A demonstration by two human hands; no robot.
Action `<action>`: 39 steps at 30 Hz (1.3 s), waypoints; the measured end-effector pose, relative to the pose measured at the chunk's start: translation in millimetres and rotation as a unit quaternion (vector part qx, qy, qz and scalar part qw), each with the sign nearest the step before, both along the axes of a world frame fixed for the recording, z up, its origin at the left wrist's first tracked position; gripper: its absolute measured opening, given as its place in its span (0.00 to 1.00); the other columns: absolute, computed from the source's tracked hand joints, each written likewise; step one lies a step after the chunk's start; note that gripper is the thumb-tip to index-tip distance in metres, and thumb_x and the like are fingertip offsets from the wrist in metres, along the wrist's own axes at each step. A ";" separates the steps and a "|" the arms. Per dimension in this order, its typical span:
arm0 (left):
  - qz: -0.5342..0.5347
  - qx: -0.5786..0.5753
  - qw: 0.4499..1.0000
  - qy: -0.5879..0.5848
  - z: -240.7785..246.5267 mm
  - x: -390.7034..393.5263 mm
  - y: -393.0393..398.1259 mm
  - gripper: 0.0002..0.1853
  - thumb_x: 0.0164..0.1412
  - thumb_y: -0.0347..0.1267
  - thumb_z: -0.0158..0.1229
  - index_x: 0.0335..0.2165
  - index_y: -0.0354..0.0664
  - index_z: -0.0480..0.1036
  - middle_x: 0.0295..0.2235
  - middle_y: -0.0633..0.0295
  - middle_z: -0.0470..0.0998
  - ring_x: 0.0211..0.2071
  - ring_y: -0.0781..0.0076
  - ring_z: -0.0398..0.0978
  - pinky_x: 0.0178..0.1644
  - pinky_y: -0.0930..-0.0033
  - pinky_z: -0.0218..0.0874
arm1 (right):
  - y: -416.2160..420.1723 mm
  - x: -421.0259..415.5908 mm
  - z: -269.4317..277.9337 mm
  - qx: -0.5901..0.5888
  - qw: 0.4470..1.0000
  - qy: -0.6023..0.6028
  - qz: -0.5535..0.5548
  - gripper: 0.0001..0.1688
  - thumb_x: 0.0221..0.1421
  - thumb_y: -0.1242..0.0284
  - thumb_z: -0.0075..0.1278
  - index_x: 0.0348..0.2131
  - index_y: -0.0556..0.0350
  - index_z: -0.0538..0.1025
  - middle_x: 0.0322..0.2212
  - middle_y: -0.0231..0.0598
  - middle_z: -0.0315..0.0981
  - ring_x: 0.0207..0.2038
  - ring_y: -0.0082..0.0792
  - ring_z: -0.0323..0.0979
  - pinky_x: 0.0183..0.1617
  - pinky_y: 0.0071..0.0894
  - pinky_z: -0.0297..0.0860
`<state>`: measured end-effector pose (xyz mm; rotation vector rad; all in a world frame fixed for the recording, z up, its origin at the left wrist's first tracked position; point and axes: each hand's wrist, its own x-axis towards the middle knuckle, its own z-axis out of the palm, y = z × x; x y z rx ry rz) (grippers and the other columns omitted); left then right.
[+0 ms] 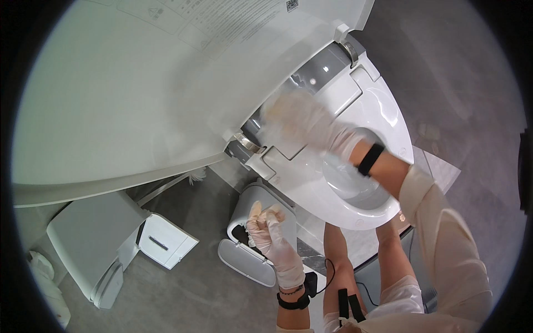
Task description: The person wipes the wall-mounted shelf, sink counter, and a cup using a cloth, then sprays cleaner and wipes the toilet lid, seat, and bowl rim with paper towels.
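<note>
My right hand, in a thin whitish glove, is over the rear of a white toilet seat, close to the hinge side. It is blurred by motion. A pale, cloth-like patch shows around its fingers, but I cannot tell whether it is a held wipe or only blur. The raised toilet lid fills the upper left. My left hand, gloved too, hovers above a small grey bin with its fingers loosely bent and nothing visible in them. The toilet bowl shows below my right forearm.
The bin's flap hangs open near my left wrist. Left of it stands a grey cabinet with a white door or drawer swung out. A toilet brush is behind. My legs stand at the toilet's front.
</note>
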<state>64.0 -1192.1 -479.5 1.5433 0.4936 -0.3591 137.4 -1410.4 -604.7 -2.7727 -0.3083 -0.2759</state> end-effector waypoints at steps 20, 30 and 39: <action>0.003 -0.083 0.995 0.051 -18.4 -34.9 64.6 0.19 0.61 0.27 0.47 0.51 0.35 0.59 0.38 0.59 0.73 0.41 0.74 0.69 0.50 0.70 0.59 | 95.5 14.1 6.8 0.235 0.964 -0.022 -0.126 0.18 0.34 0.84 0.52 0.32 0.50 0.78 0.36 0.28 0.75 0.39 0.37 0.70 0.43 0.34 0.67; -0.027 -0.137 0.990 -0.033 -59.2 60.7 19.8 0.22 0.64 0.28 0.45 0.56 0.35 0.58 0.49 0.54 0.68 0.49 0.69 0.66 0.56 0.69 0.56 | 127.4 11.2 28.6 0.415 0.780 0.121 -0.452 0.08 0.47 0.77 0.47 0.25 0.56 0.79 0.29 0.36 0.76 0.31 0.36 0.73 0.37 0.31 0.69; -0.100 0.062 0.971 -0.206 -98.8 67.4 26.7 0.18 0.64 0.28 0.42 0.51 0.34 0.65 0.49 0.53 0.68 0.51 0.65 0.65 0.57 0.67 0.53 | 180.6 -19.5 28.6 -0.095 0.978 0.119 -0.142 0.25 0.57 0.67 0.39 0.52 0.58 0.66 0.56 0.45 0.57 0.61 0.41 0.52 0.67 0.46 0.43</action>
